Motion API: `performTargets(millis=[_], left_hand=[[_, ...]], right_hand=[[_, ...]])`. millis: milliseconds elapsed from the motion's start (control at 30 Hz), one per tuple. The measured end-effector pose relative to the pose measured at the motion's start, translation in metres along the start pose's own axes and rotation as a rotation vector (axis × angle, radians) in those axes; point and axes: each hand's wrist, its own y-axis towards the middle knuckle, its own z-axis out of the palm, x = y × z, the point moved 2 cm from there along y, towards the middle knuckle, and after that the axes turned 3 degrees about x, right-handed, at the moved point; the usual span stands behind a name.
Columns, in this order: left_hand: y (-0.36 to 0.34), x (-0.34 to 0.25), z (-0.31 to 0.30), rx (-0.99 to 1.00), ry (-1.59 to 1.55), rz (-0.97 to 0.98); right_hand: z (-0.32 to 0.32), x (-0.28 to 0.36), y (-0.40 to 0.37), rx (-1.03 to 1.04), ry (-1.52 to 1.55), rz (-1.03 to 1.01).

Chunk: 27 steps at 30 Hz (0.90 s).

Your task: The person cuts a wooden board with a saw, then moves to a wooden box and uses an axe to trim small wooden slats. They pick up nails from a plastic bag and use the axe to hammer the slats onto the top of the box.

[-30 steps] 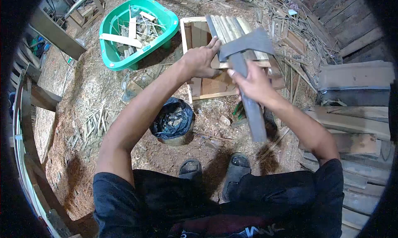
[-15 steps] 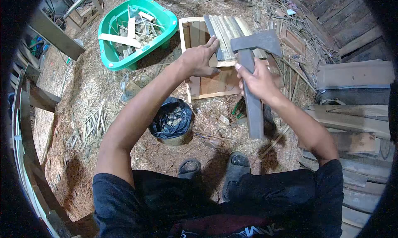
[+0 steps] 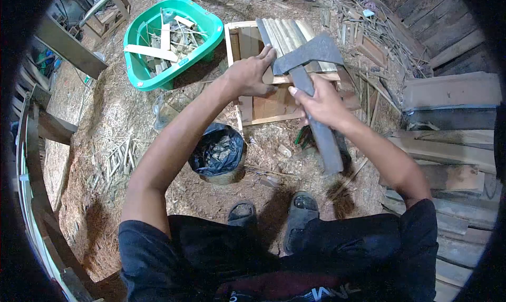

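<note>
My right hand [image 3: 316, 103] grips the grey handle of a hatchet [image 3: 308, 54], whose dark head hangs just over the slats. My left hand [image 3: 251, 72] rests on the near rail of a small wooden crate [image 3: 263, 110], fingers pressed against the leftmost slat. A row of pale wooden slats [image 3: 287, 33] lies side by side across the crate's top. The head of the hatchet sits right beside my left fingertips.
A green plastic tub [image 3: 203, 20] of wood offcuts stands at the upper left. A round container lined with a black bag [image 3: 217, 153] sits before my feet. Stacked planks [image 3: 453, 144] fill the right side. Wood scraps and straw cover the ground.
The hatchet head rose and swung right half a second ago, then came back down and left onto the slats by my left hand. My left hand stayed on the crate.
</note>
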Motion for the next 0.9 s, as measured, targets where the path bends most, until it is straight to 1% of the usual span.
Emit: performTargets(millis=[67,100,200,300,400,500,600,633,733,833,900], left_hand=[[0.0,-0.001,-0.001,0.006,0.005,-0.007],[-0.001,-0.001,-0.001,0.011,0.008,-0.013],[-0.001,-0.002,0.0,-0.008,0.014,-0.026],[-0.002,-0.002,0.001,-0.037,0.025,0.016],[0.0,-0.002,0.001,0.035,0.063,-0.015],[0.0,-0.002,-0.001,0.03,0.031,0.001],[0.003,0.006,0.005,-0.003,0.027,0.026],[0.003,0.004,0.003,0.004,0.03,0.024],[0.0,0.001,0.004,0.003,0.03,0.018],[-0.001,0.001,0.003,-0.019,0.024,0.015],[-0.001,-0.001,0.0,0.007,0.026,0.006]], right_hand=[[-0.008,-0.001,0.002,-0.029,-0.039,-0.026],[-0.012,-0.002,0.004,-0.071,-0.113,-0.041],[-0.018,0.011,0.0,-0.082,-0.207,-0.083],[-0.024,0.014,0.0,-0.141,-0.628,-0.297],[-0.024,0.03,-0.004,-0.205,-0.604,-0.293],[-0.021,0.059,-0.014,-0.19,-0.566,-0.211],[-0.019,0.028,-0.004,-0.101,-0.769,-0.263],[-0.018,0.031,-0.003,-0.115,-0.775,-0.351],[-0.025,0.041,-0.004,-0.147,-0.7,-0.203],[-0.031,0.05,-0.003,-0.243,-0.603,-0.338],[-0.028,0.057,-0.009,-0.154,-0.602,-0.197]])
